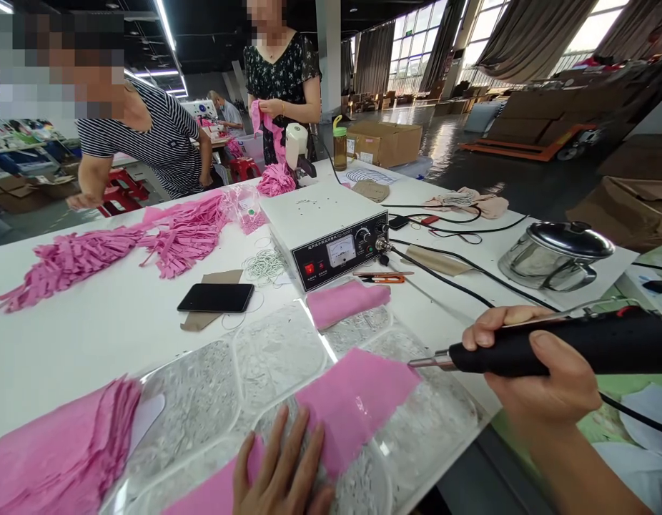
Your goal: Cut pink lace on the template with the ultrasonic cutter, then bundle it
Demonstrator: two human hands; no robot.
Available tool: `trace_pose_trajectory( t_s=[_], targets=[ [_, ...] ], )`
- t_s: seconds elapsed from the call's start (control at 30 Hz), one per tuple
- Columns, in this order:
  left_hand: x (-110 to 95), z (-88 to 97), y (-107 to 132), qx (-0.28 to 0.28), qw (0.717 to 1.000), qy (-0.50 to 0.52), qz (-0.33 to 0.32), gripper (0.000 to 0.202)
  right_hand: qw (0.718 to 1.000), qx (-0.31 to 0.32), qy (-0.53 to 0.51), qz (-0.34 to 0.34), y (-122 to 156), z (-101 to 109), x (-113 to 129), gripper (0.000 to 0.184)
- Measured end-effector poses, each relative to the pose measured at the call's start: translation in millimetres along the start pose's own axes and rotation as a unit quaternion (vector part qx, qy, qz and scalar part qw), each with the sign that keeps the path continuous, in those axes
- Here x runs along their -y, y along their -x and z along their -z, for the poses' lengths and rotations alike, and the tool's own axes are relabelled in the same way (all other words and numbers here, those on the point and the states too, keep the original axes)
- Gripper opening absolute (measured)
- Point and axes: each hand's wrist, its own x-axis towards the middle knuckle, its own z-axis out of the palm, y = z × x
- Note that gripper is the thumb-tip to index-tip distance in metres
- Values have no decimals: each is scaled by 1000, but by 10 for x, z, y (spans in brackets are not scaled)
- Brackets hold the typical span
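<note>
My left hand (282, 473) lies flat, fingers spread, on a pink fabric strip (352, 400) that rests on a clear textured plate (267, 372). My right hand (535, 368) is wrapped around a black handheld tool (550, 348); its metal tip (423, 363) touches the strip's right edge. A black cable runs from the tool to a white control box (331, 232) with a dial and knobs. Another folded pink piece (344, 300) lies just in front of the box.
A pink fabric stack (63, 443) sits at the near left, pink cut strips (121, 247) farther back. A black phone (216, 297), steel pot (556, 257), scissors (382, 277) and cables lie on the white table. Two people stand behind the table; cardboard boxes beyond.
</note>
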Motion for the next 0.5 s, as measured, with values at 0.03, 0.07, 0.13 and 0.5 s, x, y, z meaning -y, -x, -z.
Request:
trace_pose_trajectory(
  t_s=[0.03,0.07,0.13,0.5],
  targets=[
    [-1,-4,3,-3,1000,0,0,36,1000,0,2,0,2,3,-5,15],
    [-3,-8,5,-5,1000,0,1,36,1000,0,4,-2,4,6,-13,15],
    [-10,-13,8,-9,1000,0,5,36,1000,-1,8,-6,5,15,-30,16],
    [19,175,-61,9,998,-23,-56,38,999,-37,13,1,-20,71,-33,9]
  ],
)
